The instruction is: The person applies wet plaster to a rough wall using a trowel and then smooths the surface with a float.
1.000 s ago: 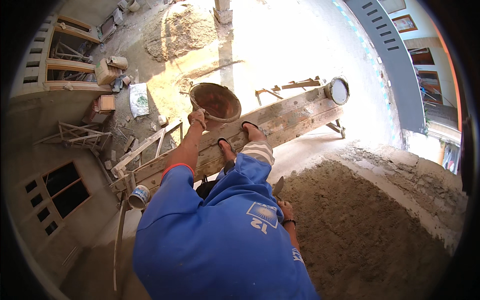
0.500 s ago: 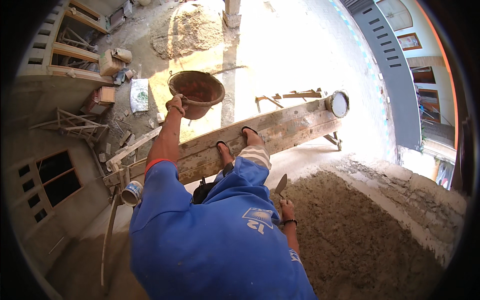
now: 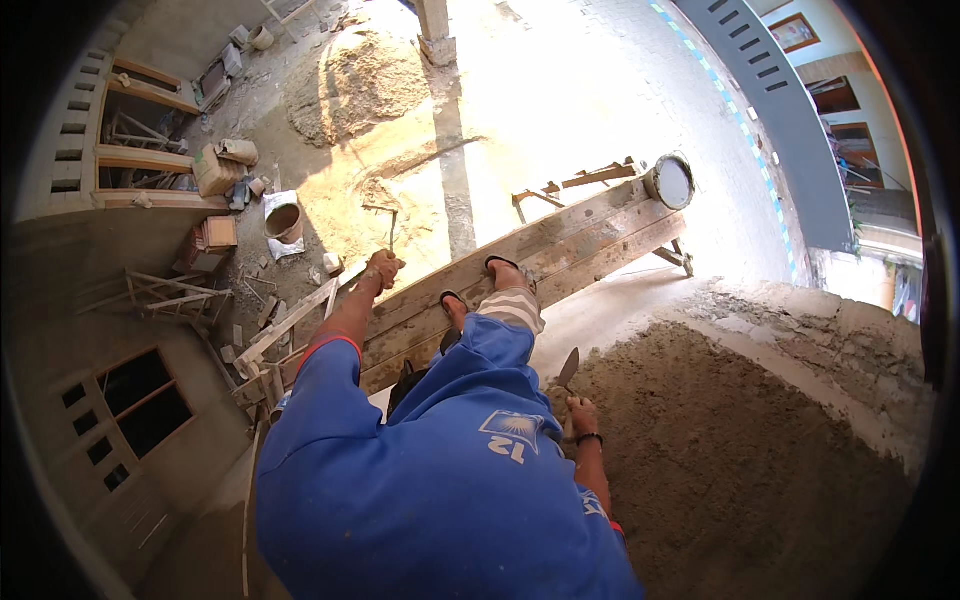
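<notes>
My left hand [image 3: 383, 268] is stretched out past the plank's far edge, fingers apart, and no bucket is in it. A thin bent rod [image 3: 393, 228] shows just beyond its fingers; I cannot tell whether they touch. The dark bucket [image 3: 285, 222] is away to the left, over a white sack [image 3: 280, 250]; whether it rests there or is in the air is unclear. In my right hand [image 3: 581, 415], closed round the handle, is a pointed trowel [image 3: 570, 368], blade upward. It is beside rough wet mortar [image 3: 740, 450] at the right.
I stand in sandals on a mortar-stained plank scaffold [image 3: 590, 235]. A round pail [image 3: 671, 182] sits at its right end. Beyond lie a sand heap [image 3: 360, 85] and a post [image 3: 435, 30]. Timber pieces [image 3: 290, 325], bricks [image 3: 210, 240] and bags [image 3: 215, 170] are at the left.
The bucket has left my left hand and moved left and away, over the white sack. My left hand has come down nearer the plank. The trowel stays in my right hand.
</notes>
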Action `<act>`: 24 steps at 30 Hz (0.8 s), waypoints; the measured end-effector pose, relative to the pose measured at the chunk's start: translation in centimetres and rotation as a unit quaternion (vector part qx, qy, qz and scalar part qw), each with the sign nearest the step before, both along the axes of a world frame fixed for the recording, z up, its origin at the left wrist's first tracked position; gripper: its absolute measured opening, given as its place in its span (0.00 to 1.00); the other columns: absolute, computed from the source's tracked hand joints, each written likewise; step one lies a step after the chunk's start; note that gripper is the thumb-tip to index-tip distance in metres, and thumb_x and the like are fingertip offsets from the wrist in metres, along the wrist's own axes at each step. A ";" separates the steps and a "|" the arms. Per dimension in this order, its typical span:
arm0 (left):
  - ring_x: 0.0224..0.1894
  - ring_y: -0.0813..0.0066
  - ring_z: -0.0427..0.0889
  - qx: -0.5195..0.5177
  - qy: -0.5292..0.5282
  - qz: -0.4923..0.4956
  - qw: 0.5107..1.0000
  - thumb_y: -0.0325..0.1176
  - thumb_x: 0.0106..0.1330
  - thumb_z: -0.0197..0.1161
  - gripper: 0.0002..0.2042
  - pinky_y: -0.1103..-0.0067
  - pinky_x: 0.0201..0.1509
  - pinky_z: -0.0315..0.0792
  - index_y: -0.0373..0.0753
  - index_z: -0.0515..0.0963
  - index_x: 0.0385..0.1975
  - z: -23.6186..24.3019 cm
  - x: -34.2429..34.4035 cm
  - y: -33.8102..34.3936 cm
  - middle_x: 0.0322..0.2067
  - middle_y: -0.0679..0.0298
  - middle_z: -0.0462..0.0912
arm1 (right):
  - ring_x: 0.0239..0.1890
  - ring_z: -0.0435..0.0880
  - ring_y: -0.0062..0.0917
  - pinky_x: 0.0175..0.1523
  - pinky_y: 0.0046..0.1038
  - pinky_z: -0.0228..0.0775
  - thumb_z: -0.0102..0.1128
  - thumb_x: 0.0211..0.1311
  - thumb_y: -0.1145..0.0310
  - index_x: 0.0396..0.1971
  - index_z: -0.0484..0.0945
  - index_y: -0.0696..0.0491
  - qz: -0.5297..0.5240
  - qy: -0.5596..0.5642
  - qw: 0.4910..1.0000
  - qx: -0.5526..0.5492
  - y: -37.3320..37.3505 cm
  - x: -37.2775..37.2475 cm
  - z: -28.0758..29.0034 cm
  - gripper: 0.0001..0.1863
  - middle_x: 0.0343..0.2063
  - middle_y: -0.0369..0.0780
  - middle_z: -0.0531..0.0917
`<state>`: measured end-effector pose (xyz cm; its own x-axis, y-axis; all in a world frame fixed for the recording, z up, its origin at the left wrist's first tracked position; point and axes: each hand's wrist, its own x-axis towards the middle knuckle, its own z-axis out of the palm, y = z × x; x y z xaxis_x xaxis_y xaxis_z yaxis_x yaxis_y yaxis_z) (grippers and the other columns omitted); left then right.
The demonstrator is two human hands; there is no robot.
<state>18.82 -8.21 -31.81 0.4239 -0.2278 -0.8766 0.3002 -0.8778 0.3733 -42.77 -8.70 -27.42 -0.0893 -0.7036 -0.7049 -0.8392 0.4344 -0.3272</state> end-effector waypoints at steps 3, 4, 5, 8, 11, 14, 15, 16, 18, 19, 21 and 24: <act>0.27 0.66 0.80 -0.044 -0.015 -0.294 0.955 0.33 0.61 0.65 0.22 0.73 0.28 0.76 0.38 0.70 0.55 -0.6 -5.9 -5.8 0.33 0.55 0.82 | 0.47 0.79 0.43 0.50 0.43 0.70 0.58 0.56 0.49 0.44 0.77 0.58 -0.050 0.054 0.995 0.073 1.4 3.5 5.6 0.26 0.44 0.51 0.79; 0.28 0.65 0.81 -0.025 0.117 -0.159 0.980 0.33 0.62 0.63 0.23 0.72 0.27 0.76 0.39 0.68 0.57 -1.5 -6.9 -7.0 0.32 0.55 0.82 | 0.52 0.76 0.45 0.54 0.44 0.68 0.57 0.56 0.47 0.47 0.77 0.57 -0.097 0.059 0.989 0.094 1.7 3.1 6.3 0.29 0.49 0.52 0.78; 0.27 0.63 0.81 -0.070 0.093 -0.214 0.970 0.34 0.62 0.61 0.24 0.70 0.26 0.76 0.40 0.66 0.59 -2.0 -9.0 -7.4 0.36 0.53 0.81 | 0.53 0.76 0.45 0.54 0.43 0.68 0.57 0.55 0.47 0.47 0.77 0.57 -0.163 0.052 0.980 0.102 1.9 3.4 7.5 0.29 0.50 0.53 0.77; 0.22 0.63 0.79 -0.050 0.109 -0.220 0.968 0.41 0.64 0.55 0.16 0.71 0.20 0.70 0.43 0.70 0.50 -1.5 -12.3 -11.2 0.39 0.58 0.76 | 0.25 0.73 0.27 0.27 0.36 0.69 0.59 0.62 0.57 0.62 0.60 0.52 -0.398 -0.083 0.903 0.137 1.3 4.2 11.9 0.31 0.31 0.45 0.76; 0.14 0.70 0.69 -0.071 0.042 -0.255 0.963 0.47 0.67 0.51 0.15 0.77 0.10 0.61 0.40 0.73 0.36 -2.7 -13.5 -14.3 0.21 0.62 0.72 | 0.22 0.71 0.25 0.26 0.34 0.65 0.60 0.60 0.61 0.45 0.70 0.56 -0.487 -0.144 0.860 0.044 4.5 3.2 9.9 0.18 0.23 0.40 0.74; 0.17 0.52 0.77 -0.081 0.028 -0.388 0.918 0.63 0.67 0.43 0.29 0.59 0.16 0.70 0.41 0.71 0.47 -7.8 -15.9 -19.2 0.32 0.51 0.80 | 0.18 0.68 0.25 0.23 0.34 0.58 0.59 0.61 0.63 0.34 0.72 0.55 -0.586 -0.189 0.788 -0.006 12.4 3.0 9.0 0.12 0.17 0.40 0.71; 0.19 0.46 0.77 -0.016 0.057 -0.436 0.898 0.65 0.67 0.41 0.31 0.53 0.20 0.74 0.39 0.71 0.45 -7.3 -16.3 -21.9 0.31 0.50 0.80 | 0.17 0.67 0.25 0.23 0.35 0.58 0.60 0.60 0.63 0.32 0.73 0.55 -0.609 -0.200 0.768 0.007 14.8 3.7 8.3 0.11 0.16 0.39 0.70; 0.23 0.42 0.78 0.010 0.015 -0.450 0.893 0.66 0.67 0.39 0.32 0.54 0.20 0.74 0.38 0.72 0.43 -6.3 -16.7 -23.6 0.32 0.49 0.80 | 0.17 0.67 0.25 0.23 0.36 0.58 0.61 0.60 0.63 0.29 0.74 0.56 -0.619 -0.212 0.756 0.019 16.1 4.6 8.0 0.11 0.16 0.38 0.69; 0.22 0.43 0.78 0.014 0.100 -0.521 0.848 0.59 0.68 0.47 0.26 0.56 0.19 0.73 0.38 0.73 0.43 -4.6 -16.8 -27.0 0.30 0.49 0.79 | 0.19 0.72 0.25 0.25 0.36 0.62 0.61 0.59 0.61 0.29 0.75 0.57 -0.643 -0.227 0.730 0.042 19.8 6.4 4.9 0.13 0.17 0.39 0.73; 0.17 0.59 0.71 -0.079 0.122 -0.513 0.846 0.56 0.67 0.48 0.19 0.66 0.18 0.69 0.45 0.69 0.33 -4.2 -17.8 -26.2 0.23 0.59 0.71 | 0.20 0.74 0.28 0.28 0.37 0.65 0.57 0.62 0.61 0.36 0.76 0.57 -0.599 -0.156 0.783 0.066 22.5 7.1 3.3 0.13 0.19 0.42 0.75; 0.10 0.73 0.61 -0.248 0.192 -0.476 0.822 0.46 0.64 0.51 0.12 0.74 0.13 0.64 0.52 0.64 0.22 -2.3 -20.4 -26.6 0.13 0.70 0.62 | 0.21 0.76 0.31 0.31 0.39 0.69 0.54 0.65 0.61 0.43 0.77 0.56 -0.492 -0.042 0.863 0.111 25.3 9.3 1.2 0.15 0.21 0.45 0.78; 0.14 0.84 0.49 -0.305 0.212 -0.480 0.795 0.30 0.59 0.51 0.15 0.83 0.10 0.47 0.51 0.55 0.14 -1.7 -26.4 -29.6 0.13 0.76 0.52 | 0.23 0.77 0.32 0.32 0.38 0.70 0.54 0.64 0.61 0.43 0.77 0.56 -0.416 -0.027 0.904 0.092 24.3 10.7 1.7 0.15 0.23 0.44 0.79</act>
<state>-7.56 -37.79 -33.52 -0.5059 -0.7056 -0.4961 -0.1853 -0.4728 0.8614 -32.05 15.61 -25.76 -0.4956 -0.2793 -0.8224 -0.1822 0.9593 -0.2160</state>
